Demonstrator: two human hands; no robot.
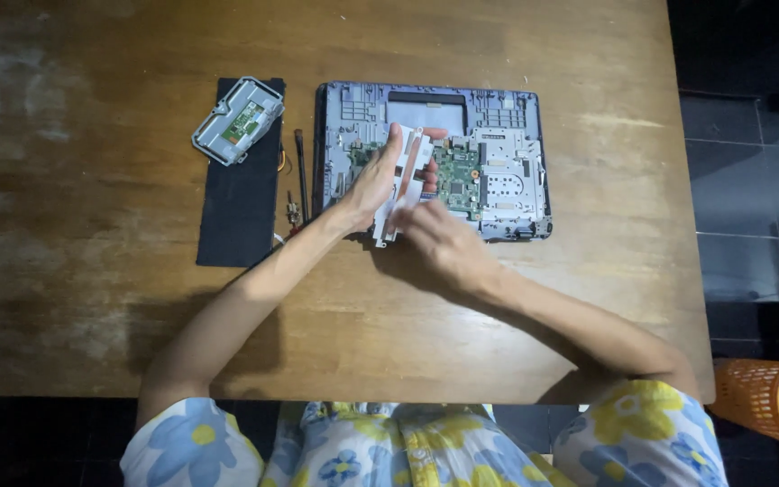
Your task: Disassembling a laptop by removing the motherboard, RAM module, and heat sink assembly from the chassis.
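Note:
An opened laptop base [507, 117] lies on the wooden table [92, 180], its green circuit board [455, 178] and metal shields exposed. My left hand [371, 180] grips a flat silver-white metal bracket [407, 176] and holds it tilted over the left half of the base. My right hand [444, 243] touches the lower end of the same bracket near the base's front edge, its fingers curled on the part.
A black mat [241, 207] lies left of the laptop with a grey removed cover part [238, 120] on its top end. A thin dark tool [301, 176] and small hardware lie between mat and laptop. An orange basket [764, 397] stands on the dark floor at right.

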